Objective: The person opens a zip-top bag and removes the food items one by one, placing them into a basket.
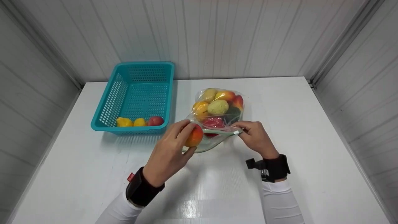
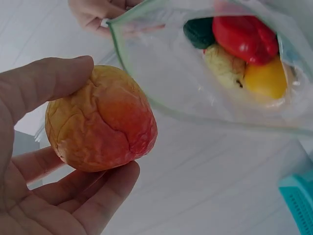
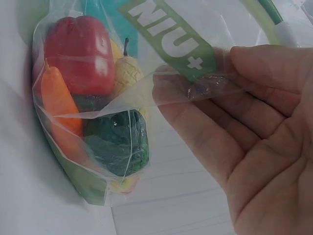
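Observation:
My left hand (image 1: pixel 169 149) grips a round, wrinkled orange-red fruit (image 2: pixel 102 120), peach-like, between thumb and fingers. It is held beside the mouth of a clear zip bag (image 1: pixel 206 146), which gapes toward me. With thumb and fingers, my right hand (image 1: pixel 256 138) pinches the bag's rim near the white zip slider (image 1: pixel 236 132). Inside the bag are several fruits and vegetables, among them a red bell pepper (image 3: pixel 80 56), an orange carrot-shaped piece (image 3: pixel 61 100), a dark green vegetable (image 3: pixel 117 142) and a pale yellow-green fruit (image 1: pixel 218 107).
Left of the bag stands a teal plastic basket (image 1: pixel 171 93). Two yellow pieces (image 1: pixel 124 122) and a red fruit (image 1: pixel 155 121) lie along its near side. The white table (image 1: pixel 311 140) is enclosed by ribbed panel walls (image 1: pixel 217 37) at the back and sides.

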Available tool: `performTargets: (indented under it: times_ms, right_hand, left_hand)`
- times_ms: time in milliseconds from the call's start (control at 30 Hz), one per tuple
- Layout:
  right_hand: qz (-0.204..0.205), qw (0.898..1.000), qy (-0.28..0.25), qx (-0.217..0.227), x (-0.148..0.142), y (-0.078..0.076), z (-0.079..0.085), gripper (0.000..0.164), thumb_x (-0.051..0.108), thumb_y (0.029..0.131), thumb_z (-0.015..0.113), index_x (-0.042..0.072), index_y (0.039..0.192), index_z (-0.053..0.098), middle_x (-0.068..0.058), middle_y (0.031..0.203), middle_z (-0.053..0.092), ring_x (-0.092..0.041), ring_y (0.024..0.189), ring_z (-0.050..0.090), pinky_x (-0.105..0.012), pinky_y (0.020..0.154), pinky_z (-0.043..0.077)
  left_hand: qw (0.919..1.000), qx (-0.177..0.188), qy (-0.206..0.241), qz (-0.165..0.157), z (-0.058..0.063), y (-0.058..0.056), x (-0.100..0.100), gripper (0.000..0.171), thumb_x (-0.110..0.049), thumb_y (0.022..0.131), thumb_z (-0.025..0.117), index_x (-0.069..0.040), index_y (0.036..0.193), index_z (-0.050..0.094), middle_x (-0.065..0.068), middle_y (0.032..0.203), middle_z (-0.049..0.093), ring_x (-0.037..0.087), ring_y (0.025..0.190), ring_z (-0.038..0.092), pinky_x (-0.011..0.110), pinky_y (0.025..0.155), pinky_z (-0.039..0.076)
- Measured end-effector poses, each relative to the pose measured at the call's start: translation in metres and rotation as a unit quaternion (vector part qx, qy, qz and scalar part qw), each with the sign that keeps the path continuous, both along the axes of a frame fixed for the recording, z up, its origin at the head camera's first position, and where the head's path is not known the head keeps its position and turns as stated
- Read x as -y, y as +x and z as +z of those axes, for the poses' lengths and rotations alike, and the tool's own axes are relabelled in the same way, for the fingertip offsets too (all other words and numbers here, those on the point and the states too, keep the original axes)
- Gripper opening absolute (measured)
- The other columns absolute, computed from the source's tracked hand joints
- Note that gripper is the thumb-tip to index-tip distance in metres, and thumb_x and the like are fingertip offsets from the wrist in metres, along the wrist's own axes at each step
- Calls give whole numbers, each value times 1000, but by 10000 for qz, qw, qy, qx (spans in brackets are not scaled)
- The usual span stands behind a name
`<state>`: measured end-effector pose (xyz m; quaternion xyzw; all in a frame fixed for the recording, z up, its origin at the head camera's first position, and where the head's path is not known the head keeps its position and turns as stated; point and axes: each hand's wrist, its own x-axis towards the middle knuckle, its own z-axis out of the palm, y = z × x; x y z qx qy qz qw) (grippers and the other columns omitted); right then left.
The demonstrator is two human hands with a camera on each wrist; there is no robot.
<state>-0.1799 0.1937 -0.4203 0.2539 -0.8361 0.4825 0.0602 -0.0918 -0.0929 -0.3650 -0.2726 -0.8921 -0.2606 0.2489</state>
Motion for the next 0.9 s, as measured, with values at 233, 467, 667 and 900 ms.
performTargets:
  times_ms: [233, 467, 667, 900]
  right_hand:
    - [-22, 9999, 122, -36, 0, 0, 1, 15, -2, 97, 66, 0, 103, 80, -8, 97, 77, -12, 75, 57, -21, 69, 46]
    - [-61, 9999, 84, 25, 0, 0, 1, 16, -1, 97, 66, 2, 103, 80, -8, 99, 78, -10, 78, 58, -19, 70, 46]
    - [-40, 10000, 23, 57, -1, -1, 1, 18, -4, 96, 65, 1, 104, 80, -8, 100, 78, -9, 78, 58, -18, 70, 45]
    - [-58, 9999, 90, 11, -1, -1, 0, 19, -6, 95, 65, 1, 103, 80, -8, 99, 78, -10, 80, 60, -19, 72, 48]
  left_hand:
    - [9989, 116, 106, 445, 12, -16, 18, 65, -4, 76, 91, 0, 134, 62, 20, 133, 60, 35, 122, 60, 44, 95, 58]
    - [9949, 485, 261, 839, 17, -39, 39, 61, -6, 80, 88, 0, 134, 61, 21, 133, 60, 35, 119, 60, 46, 97, 57]
    - [9879, 864, 428, 1215, 15, -61, 55, 61, -10, 82, 88, 0, 135, 60, 22, 132, 59, 38, 115, 60, 52, 99, 55]
    - [9766, 1416, 588, 1510, 9, -86, 78, 60, -11, 86, 84, 3, 138, 56, 26, 132, 57, 40, 111, 59, 54, 96, 56]
